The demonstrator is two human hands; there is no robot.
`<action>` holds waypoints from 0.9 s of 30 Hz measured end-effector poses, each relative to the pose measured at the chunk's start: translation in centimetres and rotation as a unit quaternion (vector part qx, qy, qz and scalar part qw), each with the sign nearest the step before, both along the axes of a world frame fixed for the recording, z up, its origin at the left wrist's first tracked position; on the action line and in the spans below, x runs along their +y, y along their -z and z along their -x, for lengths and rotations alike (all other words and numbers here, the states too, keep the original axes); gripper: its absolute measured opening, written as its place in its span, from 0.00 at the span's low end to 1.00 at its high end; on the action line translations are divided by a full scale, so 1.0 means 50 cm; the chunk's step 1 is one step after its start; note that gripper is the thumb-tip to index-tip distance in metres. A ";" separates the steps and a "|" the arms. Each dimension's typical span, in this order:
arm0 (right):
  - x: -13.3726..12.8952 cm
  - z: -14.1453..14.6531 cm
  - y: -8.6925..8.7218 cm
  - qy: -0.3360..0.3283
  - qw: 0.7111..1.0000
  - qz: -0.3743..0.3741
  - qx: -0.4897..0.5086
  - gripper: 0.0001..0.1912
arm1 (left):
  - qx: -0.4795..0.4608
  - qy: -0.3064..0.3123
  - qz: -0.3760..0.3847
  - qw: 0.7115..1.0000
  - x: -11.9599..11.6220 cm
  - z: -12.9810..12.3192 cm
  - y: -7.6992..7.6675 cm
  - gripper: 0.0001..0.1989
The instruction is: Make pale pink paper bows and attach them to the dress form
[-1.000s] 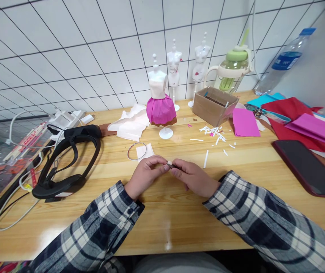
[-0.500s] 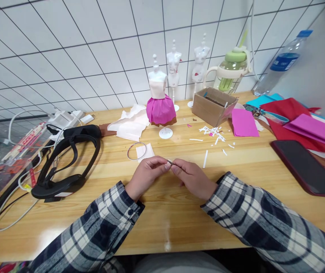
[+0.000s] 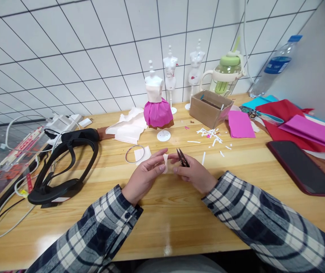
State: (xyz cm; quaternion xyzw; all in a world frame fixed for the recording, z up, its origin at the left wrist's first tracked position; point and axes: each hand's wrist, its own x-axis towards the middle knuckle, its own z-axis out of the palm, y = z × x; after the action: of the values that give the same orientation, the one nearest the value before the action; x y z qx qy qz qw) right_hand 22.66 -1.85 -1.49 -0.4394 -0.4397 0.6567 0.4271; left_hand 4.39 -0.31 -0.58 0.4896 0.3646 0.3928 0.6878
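Note:
Between the thumb and fingers of my left hand [image 3: 148,170] is a small cream fabric piece [image 3: 165,163], held upright and narrow at its middle. My right hand [image 3: 195,172] grips dark thread snips [image 3: 182,158], their blades pointing up and away from me. The right fingertips come close to the fabric piece; whether they touch it I cannot tell. Beyond my hands stands a small mannequin [image 3: 154,89] in a cream top and a magenta skirt [image 3: 158,113]. A thin hoop [image 3: 135,154] overlaps a cream fabric square [image 3: 143,153] left of my hands.
Two bare mannequins [image 3: 170,72] stand behind, beside a cardboard box [image 3: 210,110] and a green-lidded cup [image 3: 227,74]. White scraps [image 3: 212,134] lie near it. A phone [image 3: 304,167] and folded fabrics [image 3: 281,113] occupy the right, a black headset [image 3: 65,167] and cables the left.
My hands have moved slightly apart from their close pinch. The snips now show in my right hand, and the cream piece stands up from my left fingers. The view has shifted slightly.

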 end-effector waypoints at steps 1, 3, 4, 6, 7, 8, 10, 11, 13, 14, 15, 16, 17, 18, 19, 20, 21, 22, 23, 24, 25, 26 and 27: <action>-0.003 0.004 -0.003 -0.010 0.999 0.011 0.029 0.21 | 0.011 -0.009 -0.007 1.000 0.000 -0.002 0.000 0.15; -0.008 0.012 -0.007 -0.033 0.997 0.024 0.068 0.20 | 0.026 -0.027 -0.014 0.999 0.000 -0.006 0.002 0.13; -0.010 0.016 -0.007 -0.036 0.996 0.022 0.076 0.20 | 0.027 -0.036 -0.015 0.999 0.000 -0.009 0.003 0.12; -0.012 0.023 -0.006 -0.028 0.997 0.012 0.072 0.21 | 0.026 -0.050 -0.013 0.998 -0.001 -0.013 0.006 0.10; -0.013 0.026 -0.004 -0.020 0.998 0.010 0.062 0.22 | 0.025 -0.053 -0.011 0.998 -0.001 -0.015 0.009 0.09; -0.013 0.028 -0.001 -0.012 0.999 0.011 0.049 0.21 | 0.022 -0.056 -0.006 0.998 0.000 -0.016 0.011 0.08; -0.011 0.028 0.003 -0.004 0.999 0.029 0.030 0.20 | 0.009 -0.072 0.012 0.997 0.003 -0.016 0.016 0.08; -0.010 0.027 0.003 -0.002 0.999 0.042 0.029 0.18 | 0.002 -0.087 0.022 0.996 0.005 -0.014 0.018 0.08; -0.006 0.021 0.002 0.004 0.996 0.069 0.050 0.17 | -0.005 -0.113 0.034 0.993 0.010 -0.010 0.021 0.09; -0.004 0.017 0.000 0.010 0.994 0.078 0.072 0.17 | 0.000 -0.118 0.035 0.992 0.012 -0.007 0.021 0.10; -0.002 0.013 -0.003 0.018 0.992 0.081 0.096 0.17 | 0.013 -0.111 0.034 0.993 0.013 -0.004 0.019 0.11; 0.000 0.009 -0.005 0.027 0.990 0.077 0.117 0.17 | 0.030 -0.094 0.034 0.995 0.012 -0.002 0.017 0.12; 0.002 0.005 -0.008 0.038 0.988 0.065 0.134 0.17 | 0.049 -0.069 0.039 0.996 0.011 0.000 0.014 0.14; 0.002 0.002 -0.009 0.051 0.987 0.047 0.145 0.17 | 0.069 -0.039 0.049 0.996 0.008 0.000 0.010 0.16; 0.001 -0.001 -0.010 0.061 0.987 0.021 0.148 0.16 | 0.084 -0.008 0.067 0.994 0.005 0.000 0.005 0.18; -0.001 -0.002 -0.011 0.070 0.988 -0.011 0.139 0.14 | 0.091 0.023 0.091 0.991 0.001 -0.002 0.001 0.21; -0.005 -0.002 -0.011 0.072 0.989 -0.046 0.118 0.12 | 0.085 0.051 0.117 0.988 -0.004 -0.005 -0.002 0.22; -0.010 -0.002 -0.012 0.069 0.990 -0.083 0.088 0.10 | 0.064 0.074 0.140 0.985 -0.008 -0.008 -0.005 0.22; -0.016 0.000 -0.013 0.059 0.990 -0.118 0.053 0.09 | 0.034 0.091 0.155 0.983 -0.011 -0.012 -0.007 0.21; -0.022 0.002 -0.014 0.046 0.988 -0.149 0.018 0.08 | 0.000 0.099 0.159 0.982 -0.013 -0.015 -0.008 0.20; -0.028 0.004 -0.016 0.035 0.984 -0.174 -0.008 0.07 | -0.033 0.098 0.155 0.982 -0.015 -0.019 -0.008 0.19; -0.032 0.007 -0.017 0.030 0.981 -0.191 -0.023 0.07 | -0.058 0.092 0.148 0.983 -0.015 -0.021 -0.007 0.18; -0.036 0.009 -0.018 0.029 0.979 -0.201 -0.025 0.08 | -0.077 0.083 0.142 0.983 -0.015 -0.022 -0.006 0.16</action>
State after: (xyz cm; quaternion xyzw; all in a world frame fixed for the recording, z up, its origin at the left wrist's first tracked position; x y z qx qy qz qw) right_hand 22.19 -3.65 -0.60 -0.3733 -0.5600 0.5309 0.5149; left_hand 5.47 -1.06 -0.26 0.3838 0.3207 0.3147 0.8067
